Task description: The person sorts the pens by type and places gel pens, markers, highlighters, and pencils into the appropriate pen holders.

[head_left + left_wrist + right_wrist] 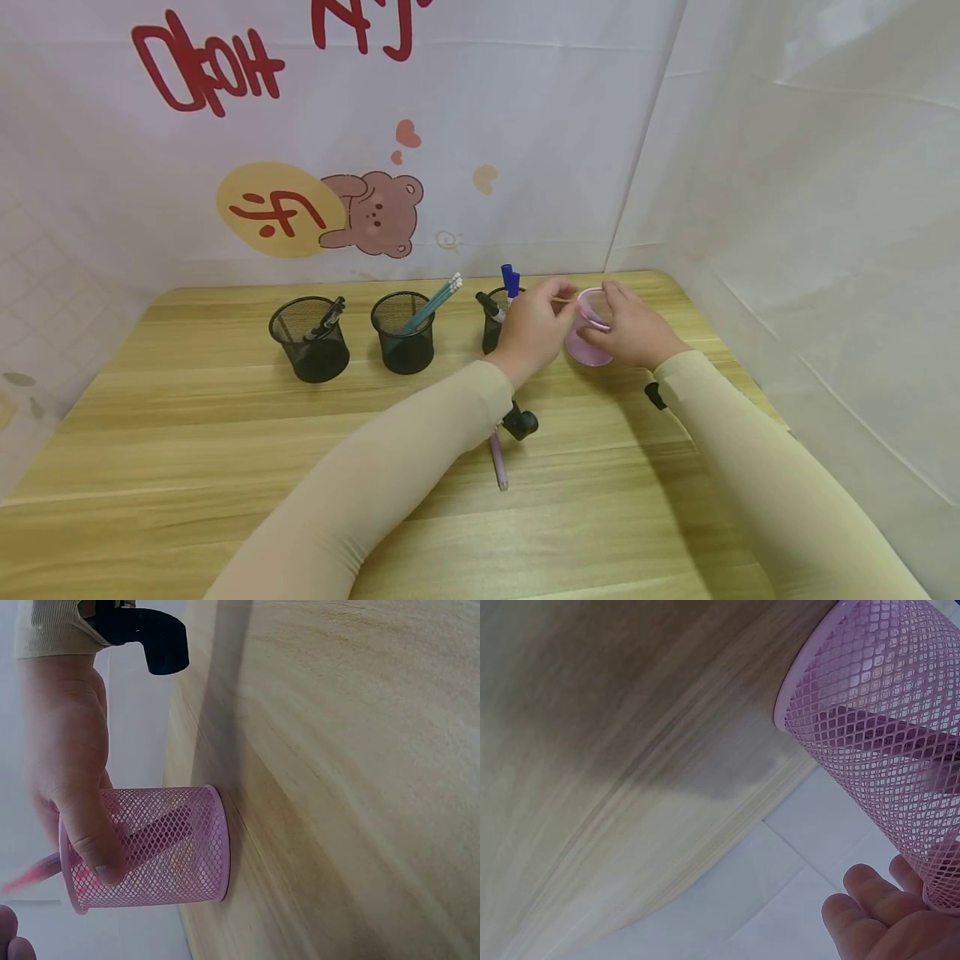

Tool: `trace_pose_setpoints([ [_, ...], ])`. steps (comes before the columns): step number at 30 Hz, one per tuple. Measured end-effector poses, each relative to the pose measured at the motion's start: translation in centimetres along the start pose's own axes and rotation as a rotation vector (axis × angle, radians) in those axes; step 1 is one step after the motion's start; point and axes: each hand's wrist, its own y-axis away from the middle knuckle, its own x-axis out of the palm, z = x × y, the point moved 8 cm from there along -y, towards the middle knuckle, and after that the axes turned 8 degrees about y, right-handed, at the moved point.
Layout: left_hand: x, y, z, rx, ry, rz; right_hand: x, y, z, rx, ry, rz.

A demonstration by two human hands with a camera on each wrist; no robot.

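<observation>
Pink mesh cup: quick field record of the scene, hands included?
pink mesh cup: upright on the wooden table, something pink inside
left hand: thumb pressed on the cup's outer wall, near the rim
right hand: fingers at the cup's rim, grip unclear
black mesh cups: three in a row left of the pink one, each holding pens
loose pink pen: lying on the table by the left forearm

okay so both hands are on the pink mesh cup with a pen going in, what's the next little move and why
Probably let the pink pen drop fully into the pink mesh cup. It already lies inside the mesh, its end poking past the rim, while the left hand and right hand steady the cup on the table.
</observation>
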Motion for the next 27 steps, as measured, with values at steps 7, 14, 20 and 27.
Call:
trace_pose_setpoints([
  [7,0.0,0.2,0.1,-0.015,0.010,0.013,0.0,0.0,0.0,-0.007,0.004,-0.009],
  [14,0.0,0.8,0.2,-0.007,0.034,0.041,0.1,-0.1,0.0,-0.007,0.012,-0.006],
  [20,-0.2,1.9,-0.4,-0.008,0.016,0.119,0.0,0.0,0.0,-0.003,0.013,-0.006],
  [27,-1.2,3.9,-0.7,-0.029,-0.085,0.264,-0.1,0.1,0.2,0.000,0.006,0.003],
])
